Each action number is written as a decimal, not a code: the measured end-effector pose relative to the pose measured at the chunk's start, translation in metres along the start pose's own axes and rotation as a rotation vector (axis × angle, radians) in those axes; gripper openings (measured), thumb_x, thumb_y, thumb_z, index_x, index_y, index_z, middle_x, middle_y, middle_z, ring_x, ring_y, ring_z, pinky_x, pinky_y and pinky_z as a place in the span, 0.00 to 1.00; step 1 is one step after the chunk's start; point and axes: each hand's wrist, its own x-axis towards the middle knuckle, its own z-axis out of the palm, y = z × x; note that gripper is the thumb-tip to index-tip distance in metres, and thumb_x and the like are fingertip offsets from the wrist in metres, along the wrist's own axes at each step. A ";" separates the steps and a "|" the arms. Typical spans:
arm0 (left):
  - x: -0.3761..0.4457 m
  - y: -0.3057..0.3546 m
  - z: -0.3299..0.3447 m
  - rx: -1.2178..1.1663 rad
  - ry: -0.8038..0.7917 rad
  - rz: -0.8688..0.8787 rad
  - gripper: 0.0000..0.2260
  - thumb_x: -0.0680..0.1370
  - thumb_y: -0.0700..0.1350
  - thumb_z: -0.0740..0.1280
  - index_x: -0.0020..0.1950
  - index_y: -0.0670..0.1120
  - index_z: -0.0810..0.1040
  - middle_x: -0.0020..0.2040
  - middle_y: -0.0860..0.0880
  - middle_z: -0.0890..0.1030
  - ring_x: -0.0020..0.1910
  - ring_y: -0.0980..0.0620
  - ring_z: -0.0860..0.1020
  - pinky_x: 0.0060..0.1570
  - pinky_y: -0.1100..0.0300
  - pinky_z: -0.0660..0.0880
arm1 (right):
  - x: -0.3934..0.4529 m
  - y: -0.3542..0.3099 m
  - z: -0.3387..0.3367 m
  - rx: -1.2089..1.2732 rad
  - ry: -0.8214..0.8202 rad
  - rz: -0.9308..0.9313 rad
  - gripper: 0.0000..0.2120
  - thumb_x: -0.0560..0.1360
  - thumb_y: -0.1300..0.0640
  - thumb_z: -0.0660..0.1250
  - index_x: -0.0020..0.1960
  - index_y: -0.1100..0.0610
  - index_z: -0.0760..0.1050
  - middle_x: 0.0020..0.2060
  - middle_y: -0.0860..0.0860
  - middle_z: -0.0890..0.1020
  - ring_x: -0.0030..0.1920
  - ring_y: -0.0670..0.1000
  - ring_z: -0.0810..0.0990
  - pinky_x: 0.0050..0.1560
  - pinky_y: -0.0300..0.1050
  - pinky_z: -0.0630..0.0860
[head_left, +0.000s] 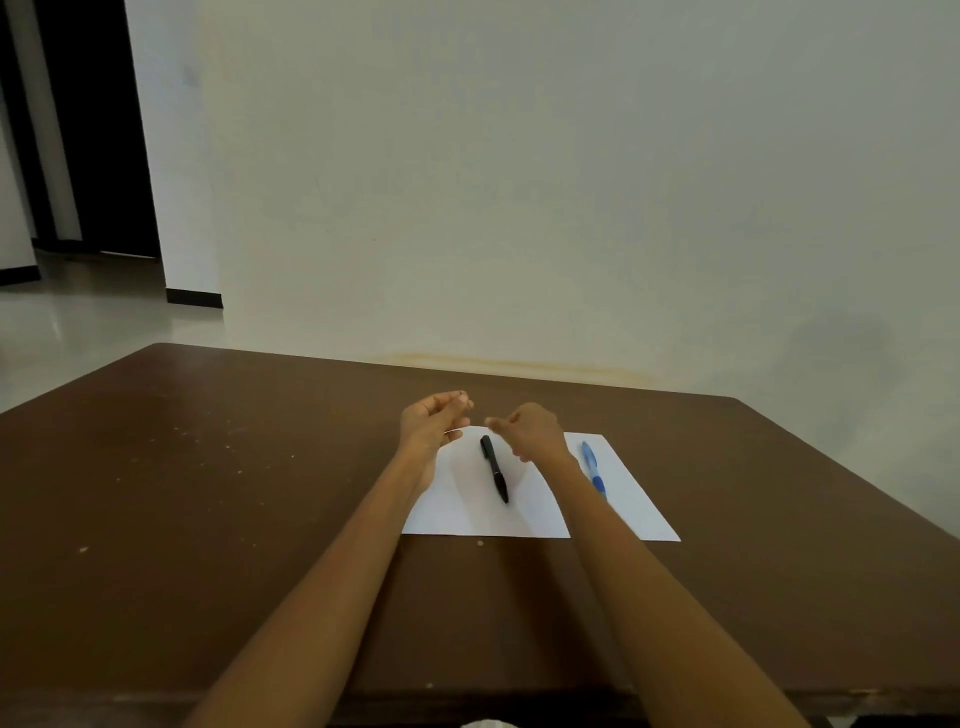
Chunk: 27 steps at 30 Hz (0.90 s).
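A person's two bare forearms reach out over a brown counter (208, 493) toward 12 o'clock. The left grip (431, 418) and right grip (532, 428) hang just above the far edge of a sheet of white paper (467, 514), close together but not touching.

Both grips have curled fingers. The left palm faces right, with a small dark speck at its fingertips. Whether it pinches something cannot be told. The right grip shows only its back, so whether it holds anything cannot be told either.

The black pen (493, 467) lies flat on the paper, just below the gap between the two grips, and neither grip touches it. Its long axis runs almost straight away from the person. The clip end points near 12 o'clock and the writing tip points back between 5 and 6 o'clock. Lying this way, it probably suits a pick-up by the right grip, tip already toward the writer.

A blue pen (592, 467) lies at 3 o'clock of the black one, nearly parallel to it. It is also on the paper, partly behind the right wrist. The paper likely serves as the writing surface.
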 end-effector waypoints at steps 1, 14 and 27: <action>0.000 0.000 -0.001 -0.012 0.006 0.007 0.05 0.76 0.43 0.69 0.50 0.44 0.79 0.43 0.50 0.82 0.39 0.54 0.78 0.43 0.61 0.77 | -0.001 0.000 0.005 -0.080 -0.041 0.011 0.18 0.76 0.44 0.64 0.38 0.58 0.71 0.39 0.56 0.78 0.41 0.53 0.76 0.44 0.43 0.72; 0.001 0.007 -0.011 -0.209 0.140 0.015 0.03 0.78 0.39 0.66 0.50 0.41 0.75 0.43 0.45 0.83 0.38 0.50 0.82 0.40 0.61 0.81 | 0.000 -0.012 -0.003 -0.021 -0.065 -0.179 0.05 0.70 0.57 0.71 0.45 0.56 0.80 0.44 0.52 0.83 0.43 0.49 0.78 0.45 0.43 0.73; -0.001 0.011 -0.012 -0.306 0.137 0.054 0.05 0.78 0.36 0.64 0.53 0.40 0.73 0.44 0.43 0.82 0.41 0.49 0.82 0.40 0.61 0.81 | -0.003 -0.017 -0.006 -0.033 -0.092 -0.364 0.13 0.72 0.63 0.68 0.54 0.51 0.80 0.50 0.48 0.84 0.52 0.49 0.80 0.53 0.45 0.75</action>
